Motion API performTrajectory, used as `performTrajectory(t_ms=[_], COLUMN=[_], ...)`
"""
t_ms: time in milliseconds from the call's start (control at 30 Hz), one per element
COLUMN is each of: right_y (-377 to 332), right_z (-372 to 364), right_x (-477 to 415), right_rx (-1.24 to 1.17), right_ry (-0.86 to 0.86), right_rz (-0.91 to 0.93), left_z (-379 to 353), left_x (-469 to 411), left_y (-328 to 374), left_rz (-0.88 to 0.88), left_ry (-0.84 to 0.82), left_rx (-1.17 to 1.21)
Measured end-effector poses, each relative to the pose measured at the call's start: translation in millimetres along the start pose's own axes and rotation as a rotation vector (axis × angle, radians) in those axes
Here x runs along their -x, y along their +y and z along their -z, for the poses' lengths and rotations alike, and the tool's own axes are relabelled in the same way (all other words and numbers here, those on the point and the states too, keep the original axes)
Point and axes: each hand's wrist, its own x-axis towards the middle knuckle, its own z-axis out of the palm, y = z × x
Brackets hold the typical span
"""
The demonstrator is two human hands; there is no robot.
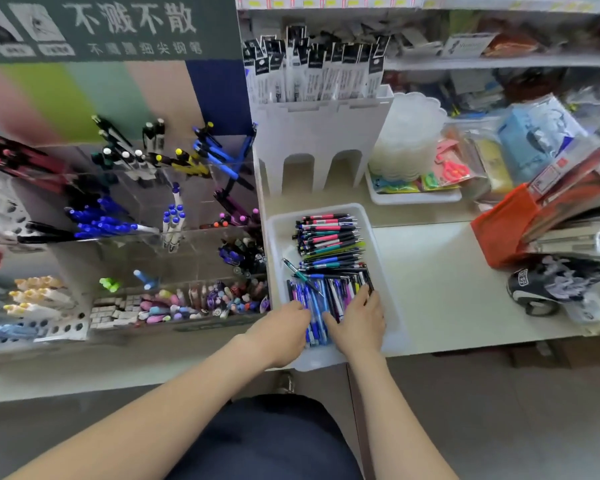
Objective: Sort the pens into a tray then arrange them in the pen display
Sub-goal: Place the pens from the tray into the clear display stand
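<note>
Pressing on the white tray [378, 271], whose 6 o'clock end seemed to overhang the desk [447, 289], could have tipped it and spilled pens. It held a crosswise stack [329, 237] at 12 o'clock and a lengthwise batch [329, 296] at 6. The right hand [359, 323] lay flat on that batch, fingers spread. The left hand [281, 330] bent against its 9 o'clock side, grip unclear. The pen display [153, 202], part-filled, stood at 9 o'clock.

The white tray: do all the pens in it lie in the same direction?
No: the far pens lie crosswise in the white tray, while the near pens lie lengthwise.
</note>
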Motion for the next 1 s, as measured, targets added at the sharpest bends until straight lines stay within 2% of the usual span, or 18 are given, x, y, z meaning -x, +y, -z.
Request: performTrajectory(t_ms=[200,467,633,867,1000], right_y=[-11.6,-0.5,-1.2,-5.7,-2.3], right_z=[-1.3,-2.6,-8.9,3.6,7.2], right_x=[-4.2,-18.2,-16.9,-24.3,-27.7], right_rx=[0.088,0.096,0.160,0.040,0.070], right_ry=[0.046,0.052,0.083,-0.013,-0.054], right_rz=[-0.062,-0.054,-0.019,-0.041,0.005], left_z=[-13.8,-22.0,-9.8,-6.2,-7.8], left_x=[-27.6,-77.3,-83.8,-78.4,-73.8], left_y=[6.8,8.3,13.8,13.3,11.0], left_rz=[-0.073,0.069,0.104,-0.008,-0.108], left_ry=[0.008,-0.019,0.097,0.083,0.075], left_rx=[-0.239,-0.382,-0.364,-0.536,-0.546])
